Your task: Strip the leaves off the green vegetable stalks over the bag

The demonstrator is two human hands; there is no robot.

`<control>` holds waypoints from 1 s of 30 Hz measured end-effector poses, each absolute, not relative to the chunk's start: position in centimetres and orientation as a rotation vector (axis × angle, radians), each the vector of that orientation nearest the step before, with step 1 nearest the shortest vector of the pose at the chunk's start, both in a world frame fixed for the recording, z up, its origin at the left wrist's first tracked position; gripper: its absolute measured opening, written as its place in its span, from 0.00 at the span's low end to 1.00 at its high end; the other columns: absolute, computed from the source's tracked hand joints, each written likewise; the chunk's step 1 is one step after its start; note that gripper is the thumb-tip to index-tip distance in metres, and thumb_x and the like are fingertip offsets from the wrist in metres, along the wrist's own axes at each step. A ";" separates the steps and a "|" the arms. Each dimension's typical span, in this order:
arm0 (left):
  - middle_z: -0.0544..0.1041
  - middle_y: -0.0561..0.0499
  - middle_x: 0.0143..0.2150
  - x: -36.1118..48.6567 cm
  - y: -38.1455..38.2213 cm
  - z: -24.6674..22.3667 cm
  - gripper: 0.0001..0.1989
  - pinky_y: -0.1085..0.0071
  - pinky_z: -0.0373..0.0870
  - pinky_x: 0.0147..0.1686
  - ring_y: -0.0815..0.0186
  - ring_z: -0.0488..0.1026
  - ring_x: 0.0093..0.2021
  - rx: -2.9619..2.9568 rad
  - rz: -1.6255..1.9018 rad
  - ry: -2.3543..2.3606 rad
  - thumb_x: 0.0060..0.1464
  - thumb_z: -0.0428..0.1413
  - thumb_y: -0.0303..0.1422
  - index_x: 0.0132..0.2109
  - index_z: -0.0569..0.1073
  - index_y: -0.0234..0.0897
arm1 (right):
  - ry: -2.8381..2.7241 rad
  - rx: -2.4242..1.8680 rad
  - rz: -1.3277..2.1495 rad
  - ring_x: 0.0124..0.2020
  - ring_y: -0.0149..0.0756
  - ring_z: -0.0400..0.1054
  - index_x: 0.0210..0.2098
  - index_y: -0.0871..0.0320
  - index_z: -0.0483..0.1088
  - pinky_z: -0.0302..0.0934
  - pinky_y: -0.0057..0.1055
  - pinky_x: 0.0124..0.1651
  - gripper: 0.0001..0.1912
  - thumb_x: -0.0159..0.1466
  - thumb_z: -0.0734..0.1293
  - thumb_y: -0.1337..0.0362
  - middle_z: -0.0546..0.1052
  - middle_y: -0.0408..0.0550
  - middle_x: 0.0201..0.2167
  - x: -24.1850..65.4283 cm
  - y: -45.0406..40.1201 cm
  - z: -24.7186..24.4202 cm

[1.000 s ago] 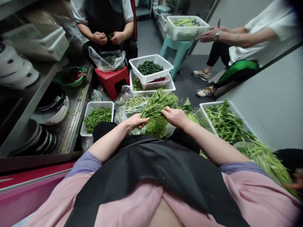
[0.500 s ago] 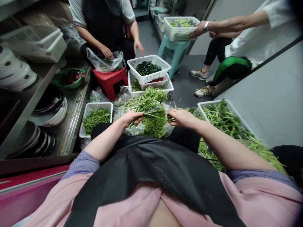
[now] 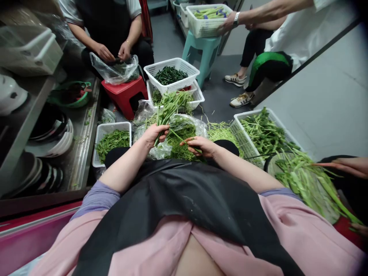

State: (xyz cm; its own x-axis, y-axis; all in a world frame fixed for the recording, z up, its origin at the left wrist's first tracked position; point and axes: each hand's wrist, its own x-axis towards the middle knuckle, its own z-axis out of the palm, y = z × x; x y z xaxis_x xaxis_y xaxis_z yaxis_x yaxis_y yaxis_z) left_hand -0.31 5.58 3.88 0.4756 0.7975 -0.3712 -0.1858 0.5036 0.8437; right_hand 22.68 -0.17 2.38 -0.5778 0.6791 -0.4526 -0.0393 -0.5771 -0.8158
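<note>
My left hand (image 3: 156, 135) is closed round a bunch of leafy green vegetable stems (image 3: 171, 104), whose leaves point up and away from me. From that hand one thin green stem (image 3: 176, 135) slants down to my right hand (image 3: 201, 146), which pinches its lower end. Beneath both hands, thin green stems and trimmings (image 3: 181, 143) lie heaped on a clear plastic bag (image 3: 198, 124). A white basket of cut greens (image 3: 97, 147) stands left of my left hand.
A white basket of leafy greens (image 3: 235, 130) stands to the right, beside a chopping board (image 3: 330, 214) with long stems. Ahead, stacked baskets (image 3: 172, 87) hold dark green peppers. One co-worker handles a bag on a red stool (image 3: 123, 92); another holds a basket on a teal stool (image 3: 201, 50). Shelves (image 3: 86, 153) line the left.
My right hand has moved left and lower, and its fingers have turned. The far co-worker's hands have come together over the bag. A hand and the chopping board now show at right.
</note>
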 end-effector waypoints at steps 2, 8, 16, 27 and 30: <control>0.68 0.58 0.20 -0.3 5.5 4.0 0.16 0.79 0.47 0.12 0.80 0.55 0.12 0.829 0.704 0.865 0.39 0.64 0.33 0.31 0.65 0.34 | -1.096 -1.095 2.156 0.11 0.22 0.49 0.36 0.64 0.69 0.41 0.23 0.14 0.15 0.56 0.68 0.58 0.65 0.37 0.14 22.4 -0.4 2.0; 0.67 0.59 0.19 0.4 4.3 3.8 0.15 0.79 0.46 0.12 0.79 0.55 0.11 0.846 0.764 0.877 0.40 0.63 0.33 0.32 0.65 0.34 | -0.915 -1.073 2.072 0.12 0.21 0.40 0.27 0.57 0.61 0.35 0.22 0.14 0.09 0.57 0.66 0.60 0.53 0.30 0.11 21.2 -1.7 1.0; 0.67 0.59 0.19 1.7 2.2 3.5 0.15 0.77 0.49 0.12 0.78 0.57 0.11 0.941 0.822 0.920 0.38 0.62 0.34 0.33 0.68 0.32 | -0.455 -1.321 1.548 0.13 0.22 0.38 0.26 0.54 0.54 0.37 0.21 0.16 0.13 0.57 0.65 0.59 0.45 0.28 0.11 22.7 -0.5 -1.2; 0.63 0.60 0.14 1.3 2.8 2.3 0.15 0.77 0.48 0.12 0.77 0.55 0.11 1.160 0.689 1.047 0.41 0.63 0.38 0.30 0.67 0.34 | -1.007 -1.133 2.232 0.12 0.19 0.42 0.31 0.59 0.64 0.38 0.21 0.15 0.11 0.58 0.67 0.58 0.55 0.30 0.14 19.5 0.4 2.3; 0.61 0.61 0.13 1.4 2.8 1.5 0.14 0.77 0.49 0.13 0.77 0.54 0.12 1.208 0.716 1.085 0.43 0.62 0.39 0.28 0.65 0.36 | -1.041 -1.174 2.083 0.12 0.19 0.39 0.26 0.58 0.61 0.34 0.21 0.15 0.09 0.57 0.66 0.63 0.52 0.30 0.13 19.2 0.3 1.2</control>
State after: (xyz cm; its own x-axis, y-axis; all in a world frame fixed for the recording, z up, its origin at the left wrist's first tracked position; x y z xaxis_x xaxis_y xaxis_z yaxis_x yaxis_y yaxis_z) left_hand 1.44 2.78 1.55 0.3551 0.8955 -0.2684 0.1055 0.2468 0.9633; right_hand 19.21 0.33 1.18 -0.4835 0.7410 -0.4661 -0.0723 -0.5644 -0.8223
